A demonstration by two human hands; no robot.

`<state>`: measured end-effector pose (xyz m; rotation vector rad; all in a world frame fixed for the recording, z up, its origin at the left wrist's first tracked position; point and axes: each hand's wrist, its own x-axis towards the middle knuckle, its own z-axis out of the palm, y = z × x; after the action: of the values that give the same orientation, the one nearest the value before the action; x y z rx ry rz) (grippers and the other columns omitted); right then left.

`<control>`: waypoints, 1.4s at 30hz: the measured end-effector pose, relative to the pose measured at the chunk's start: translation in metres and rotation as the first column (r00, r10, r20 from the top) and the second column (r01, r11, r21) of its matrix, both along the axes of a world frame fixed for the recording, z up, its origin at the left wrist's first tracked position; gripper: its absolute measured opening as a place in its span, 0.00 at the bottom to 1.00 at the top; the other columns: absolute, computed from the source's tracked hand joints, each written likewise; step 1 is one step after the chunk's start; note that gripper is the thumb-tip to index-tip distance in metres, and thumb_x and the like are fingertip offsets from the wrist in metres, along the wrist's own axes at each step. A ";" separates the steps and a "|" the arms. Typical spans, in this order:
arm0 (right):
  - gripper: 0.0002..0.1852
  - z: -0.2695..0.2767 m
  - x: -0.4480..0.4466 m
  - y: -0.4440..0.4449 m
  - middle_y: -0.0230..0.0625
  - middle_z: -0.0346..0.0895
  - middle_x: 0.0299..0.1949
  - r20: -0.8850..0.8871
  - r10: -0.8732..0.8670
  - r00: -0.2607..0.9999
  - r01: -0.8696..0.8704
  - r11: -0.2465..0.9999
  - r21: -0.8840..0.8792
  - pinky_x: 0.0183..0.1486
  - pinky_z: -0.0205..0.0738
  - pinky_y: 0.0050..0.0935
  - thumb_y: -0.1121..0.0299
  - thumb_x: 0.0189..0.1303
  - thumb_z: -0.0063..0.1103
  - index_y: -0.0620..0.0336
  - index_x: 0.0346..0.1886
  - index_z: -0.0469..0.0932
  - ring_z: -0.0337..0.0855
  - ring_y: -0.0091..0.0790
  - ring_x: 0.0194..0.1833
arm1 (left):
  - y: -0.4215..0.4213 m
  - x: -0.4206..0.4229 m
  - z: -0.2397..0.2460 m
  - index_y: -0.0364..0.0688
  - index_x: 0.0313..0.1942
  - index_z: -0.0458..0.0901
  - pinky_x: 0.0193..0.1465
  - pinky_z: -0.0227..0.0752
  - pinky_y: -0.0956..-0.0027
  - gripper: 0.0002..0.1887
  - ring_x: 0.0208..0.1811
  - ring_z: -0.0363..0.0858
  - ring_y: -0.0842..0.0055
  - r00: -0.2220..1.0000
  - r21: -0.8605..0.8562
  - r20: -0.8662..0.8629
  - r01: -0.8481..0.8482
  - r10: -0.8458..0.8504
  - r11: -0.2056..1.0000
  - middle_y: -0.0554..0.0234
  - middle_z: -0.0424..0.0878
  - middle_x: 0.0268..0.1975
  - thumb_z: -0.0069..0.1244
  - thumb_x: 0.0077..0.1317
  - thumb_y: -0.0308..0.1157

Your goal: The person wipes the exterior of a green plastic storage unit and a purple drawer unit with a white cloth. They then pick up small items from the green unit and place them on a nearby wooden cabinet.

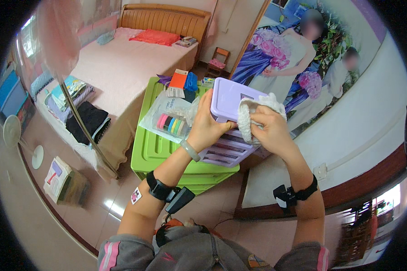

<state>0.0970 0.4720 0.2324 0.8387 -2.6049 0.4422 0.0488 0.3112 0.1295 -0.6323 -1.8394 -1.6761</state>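
My left hand (207, 127) grips the near left side of a light-purple plastic box top (230, 95) with rounded corners, its thumb along the lower edge. A bunched white cloth (245, 117) is pinched in my right hand (273, 130) and lies against the box's right end. Directly below is a purple plastic body with slatted openings (229, 150); whether it is one piece with the top I cannot tell. It stands on the right part of a green plastic storage unit (159, 147).
Left of the box lie a clear plastic package of colored rolls (171, 125), an orange-red booklet (178, 79) and a blue rolled item (191, 82). A bed (101, 67) with folded clothes (88, 120) and a metal pole (78, 118) are at left. A large portrait (291, 64) leans at right.
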 end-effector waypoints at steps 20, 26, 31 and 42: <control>0.06 0.002 -0.027 0.090 0.36 0.69 0.30 -0.022 -0.174 0.985 0.133 0.822 -0.554 0.37 0.68 0.30 0.81 0.48 0.47 0.68 0.29 0.73 0.72 0.29 0.34 | 0.000 -0.005 0.005 0.33 0.59 0.57 0.61 0.56 0.67 0.47 0.58 0.63 0.68 0.998 0.036 -0.045 0.051 -0.049 0.998 0.53 0.66 0.56 0.67 0.40 0.33; 0.15 0.000 -0.041 -0.029 0.48 0.60 0.57 0.133 0.183 0.974 -0.206 0.960 0.188 0.60 0.56 0.42 0.67 0.59 0.44 0.58 0.47 0.74 0.62 0.52 0.56 | -0.001 -0.003 -0.001 0.33 0.57 0.60 0.61 0.56 0.63 0.45 0.57 0.63 0.59 0.979 0.131 0.033 0.196 -0.202 0.972 0.47 0.65 0.54 0.67 0.38 0.34; 0.19 0.013 -0.108 -0.014 0.49 0.59 0.59 0.238 0.030 0.971 -0.107 0.943 0.317 0.59 0.58 0.37 0.61 0.62 0.37 0.55 0.53 0.71 0.64 0.50 0.56 | -0.001 0.005 0.007 0.31 0.57 0.58 0.63 0.54 0.63 0.46 0.60 0.61 0.59 0.998 0.051 0.046 0.051 -0.053 0.997 0.47 0.63 0.57 0.67 0.39 0.37; 0.14 -0.072 -0.060 0.154 0.32 0.76 0.38 0.683 0.131 0.719 0.443 0.670 -0.596 0.41 0.71 0.23 0.66 0.67 0.39 0.63 0.46 0.73 0.74 0.21 0.39 | 0.002 -0.005 -0.003 0.32 0.60 0.54 0.62 0.56 0.68 0.47 0.58 0.64 0.67 0.990 0.117 0.080 0.104 -0.114 0.988 0.51 0.63 0.57 0.66 0.40 0.31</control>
<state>0.0370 0.6257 0.1604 0.1101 -2.6177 1.9066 0.0441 0.3136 0.1263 -0.6320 -1.7827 -1.8915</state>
